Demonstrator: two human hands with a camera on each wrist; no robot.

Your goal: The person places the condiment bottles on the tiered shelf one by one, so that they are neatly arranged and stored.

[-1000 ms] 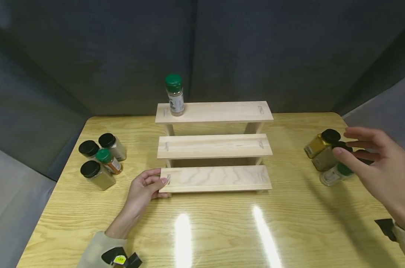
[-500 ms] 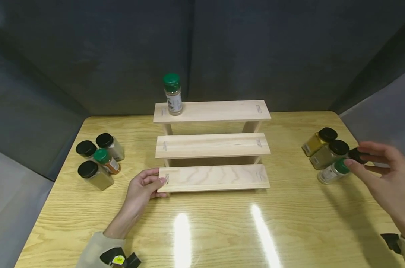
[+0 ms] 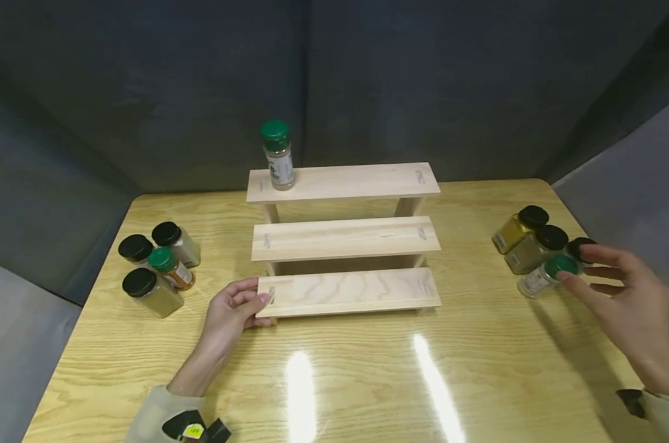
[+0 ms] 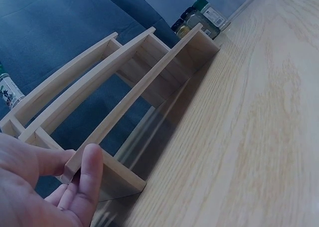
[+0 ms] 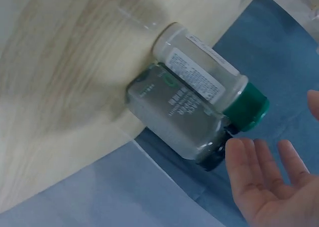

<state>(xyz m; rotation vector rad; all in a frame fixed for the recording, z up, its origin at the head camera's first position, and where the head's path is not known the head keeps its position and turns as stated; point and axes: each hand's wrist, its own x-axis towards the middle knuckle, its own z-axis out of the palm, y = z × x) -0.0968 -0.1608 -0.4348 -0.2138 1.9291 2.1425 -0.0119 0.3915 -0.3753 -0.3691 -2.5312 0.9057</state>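
My left hand (image 3: pixel 228 312) grips the left end of the lowest board on a three-tier wooden spice rack (image 3: pixel 348 291). In the left wrist view, its thumb and fingers pinch the board's corner. On the top tier, at the left, stands a green-capped spice jar (image 3: pixel 279 161). Over at the right, my right hand (image 3: pixel 624 304) hovers with spread fingers beside another green-capped jar (image 3: pixel 535 282). The right wrist view has this jar next to a black-capped pepper jar (image 5: pixel 172 110), with the fingers close to the caps and nothing held.
Left of the rack, black-capped jars (image 3: pixel 154 294) cluster round a green-capped one (image 3: pixel 170 269). More black-capped jars (image 3: pixel 518 229) stand in the right group. Dark fabric (image 3: pixel 367 80) hangs behind the wooden table (image 3: pixel 362 369).
My right hand has come down toward the jars on the right, then shifted slightly left to the green cap. The left hand keeps its grip on the rack. The head view has shifted slightly.
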